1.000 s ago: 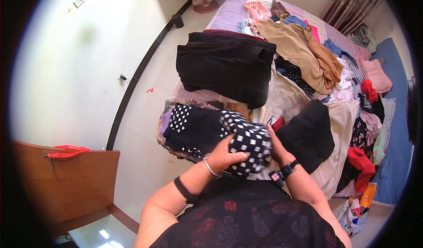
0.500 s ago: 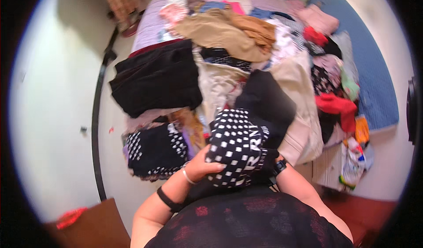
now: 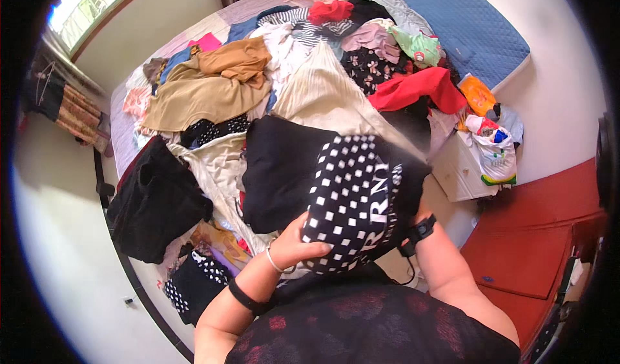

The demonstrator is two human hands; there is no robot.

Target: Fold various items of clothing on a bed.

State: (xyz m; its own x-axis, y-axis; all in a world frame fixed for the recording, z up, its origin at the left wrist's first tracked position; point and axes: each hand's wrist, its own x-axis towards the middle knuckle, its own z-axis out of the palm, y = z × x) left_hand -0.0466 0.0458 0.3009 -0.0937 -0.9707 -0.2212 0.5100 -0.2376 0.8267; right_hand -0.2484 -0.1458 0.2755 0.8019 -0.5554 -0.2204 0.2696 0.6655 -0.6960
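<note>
A folded black garment with white squares and white lettering is held up in front of me. My left hand grips its near left edge, thumb lying on top. On the other side, my right hand holds the garment's right edge, its fingers mostly hidden by the cloth. Just beyond it, a plain black garment lies over the pile. Farther out spreads a cream ribbed garment. To the left lie folded black clothes and another black piece with white squares.
The bed carries a tan garment, an orange-brown one and a red one. A blue mattress is at the far right. A white cabinet, a plastic bag and red furniture stand at right.
My view has turned right, so the bed and clothes sit farther left. A window and more red furniture have come into sight. Both hands still hold the garment with white squares.
</note>
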